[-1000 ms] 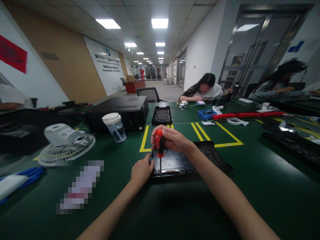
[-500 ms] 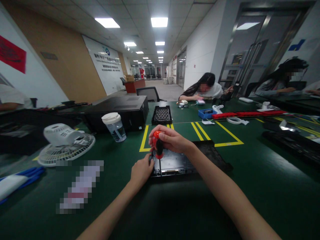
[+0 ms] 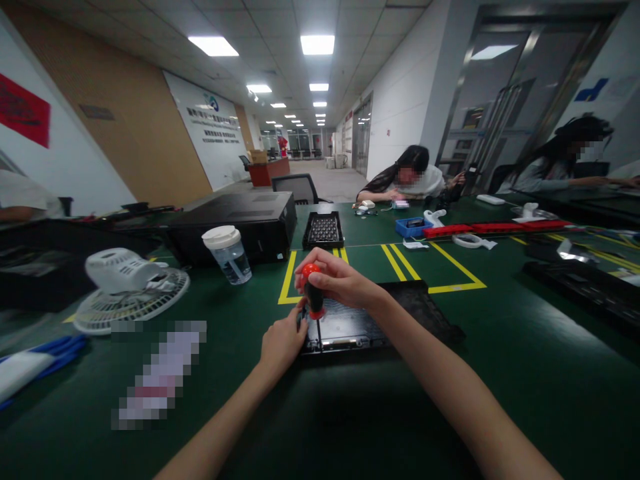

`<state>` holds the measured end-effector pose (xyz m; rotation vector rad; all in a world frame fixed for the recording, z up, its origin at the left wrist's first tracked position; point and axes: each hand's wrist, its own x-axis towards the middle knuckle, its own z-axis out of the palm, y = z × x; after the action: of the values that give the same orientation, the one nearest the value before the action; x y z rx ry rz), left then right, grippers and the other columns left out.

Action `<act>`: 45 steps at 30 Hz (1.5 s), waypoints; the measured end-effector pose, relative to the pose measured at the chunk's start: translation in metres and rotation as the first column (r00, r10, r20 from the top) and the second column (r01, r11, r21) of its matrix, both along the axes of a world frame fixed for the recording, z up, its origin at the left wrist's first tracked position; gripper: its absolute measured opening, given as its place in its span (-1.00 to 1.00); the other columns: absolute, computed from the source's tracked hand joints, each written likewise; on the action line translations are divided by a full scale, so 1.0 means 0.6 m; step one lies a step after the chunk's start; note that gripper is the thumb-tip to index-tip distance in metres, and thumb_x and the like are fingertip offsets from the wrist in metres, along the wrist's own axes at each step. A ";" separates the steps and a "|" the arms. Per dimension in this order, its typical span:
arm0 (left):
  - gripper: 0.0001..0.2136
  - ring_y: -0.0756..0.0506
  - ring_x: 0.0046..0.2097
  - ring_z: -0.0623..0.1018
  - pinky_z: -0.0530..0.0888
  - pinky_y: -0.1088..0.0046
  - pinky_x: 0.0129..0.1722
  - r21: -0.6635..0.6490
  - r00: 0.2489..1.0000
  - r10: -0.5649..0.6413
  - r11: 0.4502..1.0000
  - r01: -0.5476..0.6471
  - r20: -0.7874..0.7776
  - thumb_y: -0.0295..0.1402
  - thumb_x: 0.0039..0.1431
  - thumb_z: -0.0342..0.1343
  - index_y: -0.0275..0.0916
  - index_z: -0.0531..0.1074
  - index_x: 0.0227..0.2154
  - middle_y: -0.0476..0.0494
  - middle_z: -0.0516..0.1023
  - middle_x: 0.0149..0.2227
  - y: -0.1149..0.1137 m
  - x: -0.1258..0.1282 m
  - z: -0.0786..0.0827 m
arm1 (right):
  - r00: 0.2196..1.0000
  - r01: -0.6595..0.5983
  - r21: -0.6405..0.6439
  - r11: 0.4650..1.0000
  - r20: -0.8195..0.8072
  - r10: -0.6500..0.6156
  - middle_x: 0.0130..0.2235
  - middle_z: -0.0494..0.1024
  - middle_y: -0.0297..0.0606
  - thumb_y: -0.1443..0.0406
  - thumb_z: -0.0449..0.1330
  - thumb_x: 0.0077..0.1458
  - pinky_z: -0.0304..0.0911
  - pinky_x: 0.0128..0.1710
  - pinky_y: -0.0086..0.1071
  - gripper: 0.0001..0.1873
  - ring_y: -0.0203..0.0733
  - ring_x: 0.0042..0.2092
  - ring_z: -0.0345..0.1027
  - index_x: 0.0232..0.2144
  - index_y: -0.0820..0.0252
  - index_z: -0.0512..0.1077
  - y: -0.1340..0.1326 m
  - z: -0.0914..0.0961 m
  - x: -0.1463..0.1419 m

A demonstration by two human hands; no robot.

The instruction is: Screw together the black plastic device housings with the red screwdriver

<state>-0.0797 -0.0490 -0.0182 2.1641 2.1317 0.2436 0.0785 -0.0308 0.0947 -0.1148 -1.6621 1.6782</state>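
Holding one screwdriver (image 3: 314, 297), red and black, in the right hand (image 3: 340, 277), with its grip clamped round the handle. Pointing the shaft down at the near left corner of one black panel (image 3: 355, 327), set flat on the green bench (image 3: 310, 427) in the middle of the scene. Cannot tell of contact at the tip. Resting the left hand (image 3: 281, 343) against the left edge of the panel; cannot tell its grip as clamped or merely touching.

Compared with a second ago, leaning the handle farther left and showing more of its black side, with the right hand shifted slightly left too. Keeping the left hand and panel in place.

Counting onward: two hands on the work, one screwdriver, one panel. To the left, one lidded cup (image 3: 229, 257), one white fan (image 3: 123, 273) and, at the near left, one blue-and-white bundle (image 3: 25, 369), cut off by the edge. Farther off, one black case (image 3: 235, 207), one tray (image 3: 325, 246) of small pieces too blurred to count, one chair (image 3: 295, 190). At the far right, one blue bin (image 3: 409, 233) and one tape roll (image 3: 467, 247), near a red strip (image 3: 495, 228).
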 end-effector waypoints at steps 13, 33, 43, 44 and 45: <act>-0.63 -0.19 -0.26 0.53 0.37 0.36 -0.30 0.006 1.000 -0.003 1.000 0.003 0.003 -0.17 0.19 -0.22 -0.11 0.22 0.01 -0.20 0.54 -0.28 -0.001 0.001 0.001 | 0.985 0.161 0.122 0.979 0.040 -0.167 -0.36 0.25 -0.39 0.26 0.20 -0.01 0.36 -0.45 -0.46 -0.73 -0.44 -0.44 0.18 -0.35 0.19 0.15 -0.011 0.010 -0.006; -0.65 -0.18 -0.25 0.53 0.36 0.38 -0.31 -0.009 1.000 0.000 1.000 0.000 0.006 -0.20 0.19 -0.21 -0.13 0.24 -0.01 -0.20 0.53 -0.28 -0.004 0.005 0.008 | 0.767 0.523 0.433 0.734 0.135 -0.627 -0.44 0.24 -0.41 0.24 0.15 -0.01 0.17 -0.46 -0.48 -0.78 -0.39 -0.45 0.16 -0.40 0.17 0.15 -0.028 0.013 -0.011; -0.65 -0.19 -0.26 0.53 0.38 0.37 -0.32 0.010 1.000 -0.006 1.000 0.006 0.002 -0.18 0.18 -0.21 -0.12 0.25 -0.02 -0.19 0.54 -0.29 -0.002 0.002 0.003 | 0.626 0.637 0.535 0.554 0.061 -0.778 -0.52 0.18 -0.45 0.21 0.14 -0.02 0.05 -0.52 -0.52 -0.74 -0.40 -0.50 0.13 -0.48 0.17 0.10 -0.033 0.013 -0.018; -0.65 -0.19 -0.26 0.53 0.38 0.37 -0.32 0.007 1.000 -0.005 1.000 0.005 0.004 -0.18 0.18 -0.21 -0.12 0.25 -0.02 -0.19 0.54 -0.28 -0.002 0.002 0.004 | 0.609 0.650 0.542 0.533 0.049 -0.792 -0.53 0.18 -0.46 0.20 0.15 -0.02 0.04 -0.52 -0.52 -0.73 -0.40 -0.50 0.12 -0.49 0.16 0.10 -0.034 0.012 -0.019; -0.64 -0.19 -0.26 0.53 0.38 0.37 -0.32 0.004 1.000 -0.004 1.000 0.004 0.005 -0.18 0.18 -0.21 -0.12 0.25 -0.01 -0.19 0.54 -0.28 -0.002 0.002 0.004 | 0.593 0.661 0.547 0.514 0.040 -0.805 -0.53 0.18 -0.46 0.19 0.15 -0.02 0.04 -0.52 -0.51 -0.73 -0.40 -0.51 0.12 -0.50 0.16 0.10 -0.035 0.012 -0.020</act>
<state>-0.0784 -0.0504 -0.0156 2.1671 2.1264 0.2527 0.0663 -0.0517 0.1017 -0.7642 -1.8103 0.5629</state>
